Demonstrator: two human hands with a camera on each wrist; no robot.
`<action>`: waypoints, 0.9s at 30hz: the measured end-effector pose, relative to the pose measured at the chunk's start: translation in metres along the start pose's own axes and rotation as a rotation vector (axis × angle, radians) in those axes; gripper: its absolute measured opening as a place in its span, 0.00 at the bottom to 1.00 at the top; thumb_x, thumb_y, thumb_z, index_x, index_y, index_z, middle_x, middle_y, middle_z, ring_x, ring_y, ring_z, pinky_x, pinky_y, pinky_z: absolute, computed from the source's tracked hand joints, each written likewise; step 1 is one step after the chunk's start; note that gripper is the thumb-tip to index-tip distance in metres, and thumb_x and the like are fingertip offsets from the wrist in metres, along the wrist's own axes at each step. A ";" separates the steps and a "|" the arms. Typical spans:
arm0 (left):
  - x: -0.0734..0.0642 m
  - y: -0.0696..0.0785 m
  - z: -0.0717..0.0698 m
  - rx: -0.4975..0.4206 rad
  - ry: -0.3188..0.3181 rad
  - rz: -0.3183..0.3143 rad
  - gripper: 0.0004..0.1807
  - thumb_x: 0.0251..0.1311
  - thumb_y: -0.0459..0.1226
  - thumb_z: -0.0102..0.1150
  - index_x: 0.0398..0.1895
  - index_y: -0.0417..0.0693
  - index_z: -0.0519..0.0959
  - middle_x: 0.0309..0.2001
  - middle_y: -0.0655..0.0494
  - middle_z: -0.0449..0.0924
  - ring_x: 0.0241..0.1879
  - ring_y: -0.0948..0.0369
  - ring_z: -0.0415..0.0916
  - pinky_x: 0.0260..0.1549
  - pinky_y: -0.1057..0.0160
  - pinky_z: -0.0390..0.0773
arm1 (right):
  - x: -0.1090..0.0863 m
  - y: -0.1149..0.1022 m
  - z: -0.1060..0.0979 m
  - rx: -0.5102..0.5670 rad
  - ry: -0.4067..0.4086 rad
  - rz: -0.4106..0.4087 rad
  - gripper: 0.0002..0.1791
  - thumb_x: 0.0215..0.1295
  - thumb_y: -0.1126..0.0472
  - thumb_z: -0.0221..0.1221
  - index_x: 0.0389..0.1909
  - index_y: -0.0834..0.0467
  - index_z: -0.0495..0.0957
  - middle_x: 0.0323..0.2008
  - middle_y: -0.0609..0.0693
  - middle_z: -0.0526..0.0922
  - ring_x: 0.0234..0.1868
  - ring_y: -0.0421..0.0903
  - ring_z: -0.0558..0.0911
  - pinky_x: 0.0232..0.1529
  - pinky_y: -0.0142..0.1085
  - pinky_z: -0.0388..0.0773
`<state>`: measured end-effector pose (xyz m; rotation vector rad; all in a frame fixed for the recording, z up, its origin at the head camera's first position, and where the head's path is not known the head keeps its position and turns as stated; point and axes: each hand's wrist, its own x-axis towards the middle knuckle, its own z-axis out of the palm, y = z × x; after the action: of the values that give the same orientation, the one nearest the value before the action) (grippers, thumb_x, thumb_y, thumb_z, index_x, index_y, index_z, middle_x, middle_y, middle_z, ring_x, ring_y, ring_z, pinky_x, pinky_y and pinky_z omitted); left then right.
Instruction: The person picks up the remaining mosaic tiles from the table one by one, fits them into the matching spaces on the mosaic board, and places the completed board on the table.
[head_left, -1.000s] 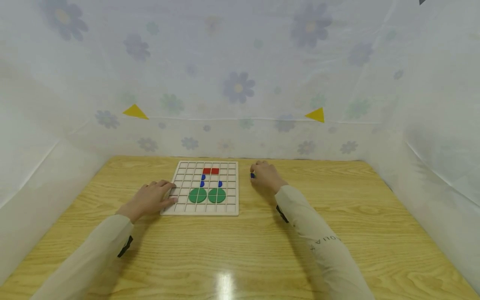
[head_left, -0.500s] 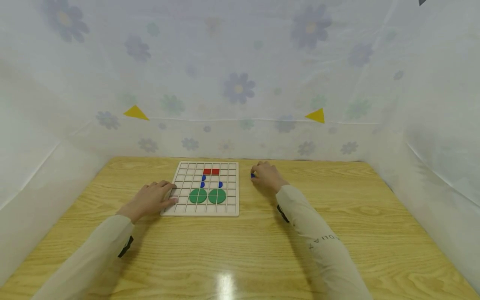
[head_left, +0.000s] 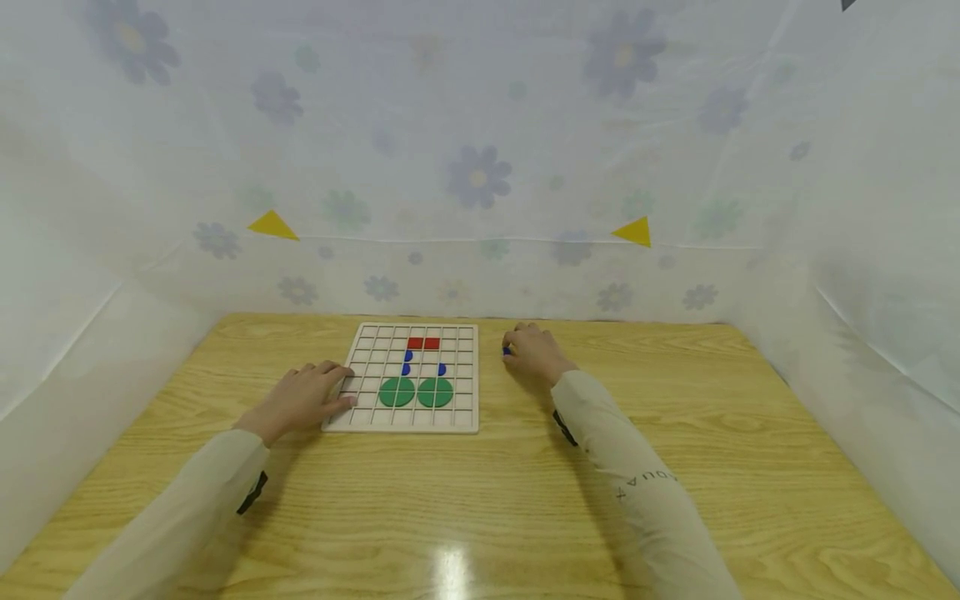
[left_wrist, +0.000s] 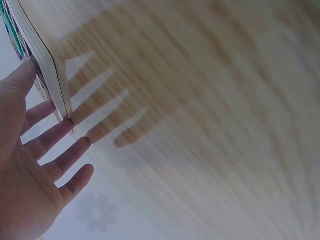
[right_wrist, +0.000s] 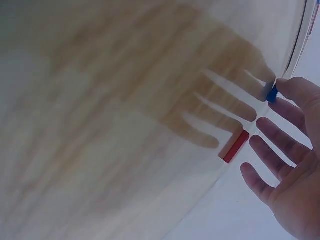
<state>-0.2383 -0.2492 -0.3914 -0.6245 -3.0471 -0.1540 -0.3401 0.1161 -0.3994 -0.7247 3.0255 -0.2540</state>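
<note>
A pale square grid board lies on the table, bearing two green discs, two red squares and several small blue half-round pieces. My left hand rests at its left edge, thumb and fingertips on the rim and fingers spread fairly straight in the left wrist view. Right of the board, my right hand pinches a small blue piece between thumb and index finger, low over the table. Beyond its other fingers sits a red block, which the hand hides in the head view.
The wood-grain table reaches back to a flower-patterned white curtain, with more white sheeting on both sides. Two yellow triangles show on the back curtain.
The blue piece in my right hand has shifted slightly between the fingertips. Both hands and the board have otherwise stayed where they were.
</note>
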 end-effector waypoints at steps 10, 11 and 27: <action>0.000 0.000 -0.001 -0.004 -0.001 0.000 0.28 0.60 0.51 0.53 0.58 0.42 0.70 0.57 0.39 0.70 0.51 0.38 0.69 0.46 0.36 0.67 | 0.008 -0.007 -0.004 0.006 0.003 -0.025 0.15 0.64 0.55 0.55 0.49 0.55 0.77 0.53 0.56 0.75 0.55 0.56 0.71 0.52 0.51 0.71; 0.000 0.000 -0.001 -0.004 0.000 0.000 0.28 0.60 0.51 0.53 0.58 0.42 0.70 0.57 0.39 0.70 0.51 0.38 0.69 0.46 0.36 0.67 | 0.009 -0.009 -0.004 -0.003 0.004 -0.035 0.15 0.64 0.55 0.55 0.49 0.55 0.77 0.52 0.56 0.75 0.55 0.56 0.72 0.51 0.50 0.72; -0.001 0.000 -0.002 -0.009 0.003 0.000 0.27 0.60 0.51 0.53 0.57 0.43 0.70 0.56 0.40 0.70 0.51 0.39 0.70 0.46 0.37 0.67 | 0.026 -0.049 0.002 -0.084 0.025 -0.121 0.14 0.61 0.50 0.58 0.45 0.52 0.79 0.46 0.51 0.78 0.46 0.51 0.76 0.42 0.43 0.76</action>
<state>-0.2371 -0.2497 -0.3895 -0.6237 -3.0454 -0.1685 -0.3417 0.0612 -0.3927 -0.9194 3.0362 -0.1393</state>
